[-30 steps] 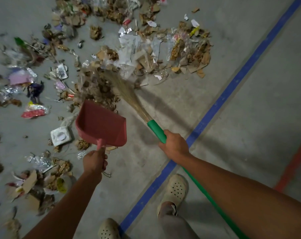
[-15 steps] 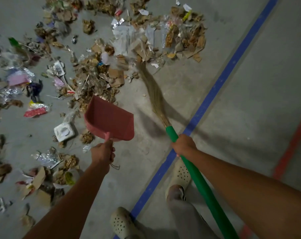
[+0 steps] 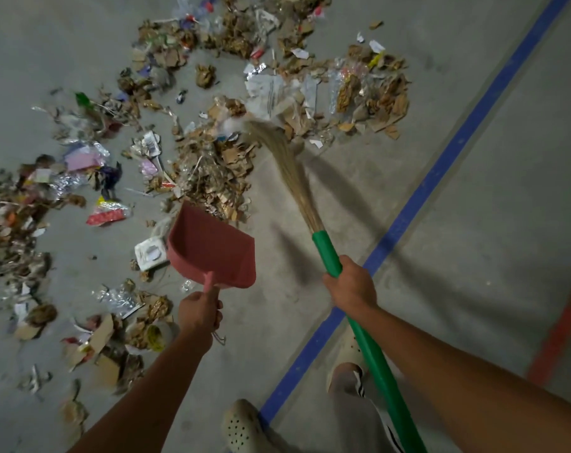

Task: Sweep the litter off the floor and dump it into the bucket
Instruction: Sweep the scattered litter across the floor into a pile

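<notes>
- Litter (image 3: 212, 171) of torn cardboard, dry leaves, paper and shiny plastic wrappers lies spread over the grey concrete floor (image 3: 474, 243), thickest across the top and left of the view.
- My broom (image 3: 372, 351) has its long axis running from the lower right up toward the top centre. Its green handle passes under my right forearm.
- The broom's straw bristles (image 3: 285, 161) point away from me and slightly left. Their blurred tips reach the near edge of the litter, between a brown heap on the left and a paler heap on the right.
- My right grip (image 3: 351, 287) is closed fully round the green handle, fingers wrapped, near the end where the bristles begin.
- My left grip (image 3: 199, 310) is closed round the thin stem of a pink-red dustpan (image 3: 212, 253).
- The dustpan's open mouth points away from me and up-left, toward the brown heap just beyond it. I cannot tell whether its front lip touches the floor.
- A white square piece of packaging (image 3: 148, 253) sits just beside the pan's left wall.
- A blue line (image 3: 441, 171) crosses the floor diagonally from bottom centre to upper right, to the right of the broom. A red line (image 3: 559, 331) shows at the right edge.
- My pale perforated shoes (image 3: 241, 426) stand at the bottom, one on each side of the blue line.
</notes>
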A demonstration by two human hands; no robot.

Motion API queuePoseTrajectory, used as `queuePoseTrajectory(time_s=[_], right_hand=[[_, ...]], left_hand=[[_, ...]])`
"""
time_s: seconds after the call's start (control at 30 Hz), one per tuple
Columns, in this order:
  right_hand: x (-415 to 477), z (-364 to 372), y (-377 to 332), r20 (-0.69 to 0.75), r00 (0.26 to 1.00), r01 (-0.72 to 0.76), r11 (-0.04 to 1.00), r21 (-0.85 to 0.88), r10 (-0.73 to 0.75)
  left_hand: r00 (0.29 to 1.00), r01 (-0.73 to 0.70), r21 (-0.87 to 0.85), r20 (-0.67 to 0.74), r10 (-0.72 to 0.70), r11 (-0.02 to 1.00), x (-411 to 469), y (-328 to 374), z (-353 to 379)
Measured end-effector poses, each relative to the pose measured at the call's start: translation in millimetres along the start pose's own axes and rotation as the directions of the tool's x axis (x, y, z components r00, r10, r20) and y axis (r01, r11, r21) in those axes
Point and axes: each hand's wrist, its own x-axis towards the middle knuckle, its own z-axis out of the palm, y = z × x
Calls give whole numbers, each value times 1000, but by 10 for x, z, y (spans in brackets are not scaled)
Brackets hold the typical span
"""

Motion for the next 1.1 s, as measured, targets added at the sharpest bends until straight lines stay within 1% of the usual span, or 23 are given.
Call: queuePoseTrajectory(time_s=[0.23, 0.33, 0.5, 0.7, 0.87, 0.93, 1.03, 1.1], right_hand=[[268, -741, 326, -130, 991, -21, 989, 144, 40], [385, -1066, 439, -147, 987, -41, 977, 208, 72], [657, -1537, 635, -143, 973, -133, 949, 285, 179], [1031, -1807, 924, -161, 925, -264, 886, 382, 345], [1336, -2075, 963, -144, 880, -335, 807, 486, 453], [1579, -2158, 983, -125, 865, -374, 790, 486, 487], [2066, -2251, 984, -47, 850, -434, 748, 502, 524], [2361, -2277, 913, 20, 844, -479, 735, 481, 537]], left_hand=[[995, -70, 1, 72, 70, 998, -155, 591, 674], [992, -99, 24, 79, 96, 995, -254, 838, 999], [988, -90, 5, 129, 88, 996, -332, 1098, 1494], [978, -111, 17, 179, 106, 994, -288, 1335, 1917], [975, -118, 47, 195, 107, 992, -67, 1558, 2245], [979, -109, 43, 179, 100, 993, 85, 1635, 2392], [979, -97, 23, 180, 91, 995, 346, 1735, 2610], [980, -87, 1, 181, 85, 996, 520, 1776, 2724]])
